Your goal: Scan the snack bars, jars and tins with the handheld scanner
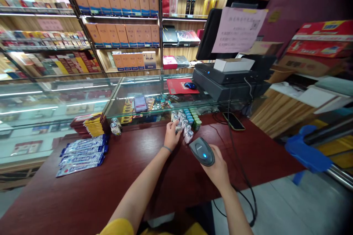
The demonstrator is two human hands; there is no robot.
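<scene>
My right hand (217, 169) grips a dark grey barcode scanner (203, 151) with a lit blue light, its head pointing towards a cluster of small cans. My left hand (172, 136) has its fingers closed around a small can (178, 127) at the near left of that cluster. Pale pinkish cans (188, 136) stand upright beside it, with blue cans (189, 116) and green cans (197, 124) in rows to the right. Two more small cans (116, 128) stand apart at the left. My left fingertips partly hide the can they hold.
Blue-and-white long packets (82, 152) lie fanned on the brown counter (132, 183), beside stacked yellow packs (95, 125). A phone (234, 121) and the scanner's cable (237, 154) lie at the right. Behind are a glass display case (68, 99), a monitor (208, 35) and a blue stool (307, 150).
</scene>
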